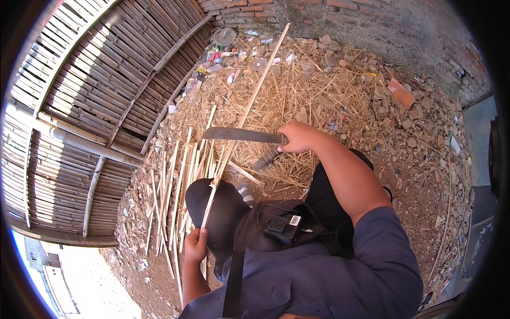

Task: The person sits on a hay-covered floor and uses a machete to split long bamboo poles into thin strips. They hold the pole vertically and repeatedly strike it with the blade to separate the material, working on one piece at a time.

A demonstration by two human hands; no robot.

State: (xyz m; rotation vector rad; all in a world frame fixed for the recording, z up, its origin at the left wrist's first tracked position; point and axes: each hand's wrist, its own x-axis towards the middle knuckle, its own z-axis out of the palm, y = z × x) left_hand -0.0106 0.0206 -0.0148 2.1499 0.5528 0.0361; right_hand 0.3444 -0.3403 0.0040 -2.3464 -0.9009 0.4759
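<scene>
My right hand (297,137) grips the handle of a long machete (241,135), blade pointing left and lying across a long bamboo strip (249,103). The strip runs from the top of the view down to my left hand (195,244), which is closed around its lower end beside my left knee. The blade meets the strip roughly at its middle. My legs in dark trousers sit below the strip.
A pile of cut bamboo slats (175,186) lies on the ground to my left. Straw and shavings (303,85) cover the ground ahead, with litter, stones and a brick wall (329,10) behind. A woven bamboo fence panel (90,106) stands at the left.
</scene>
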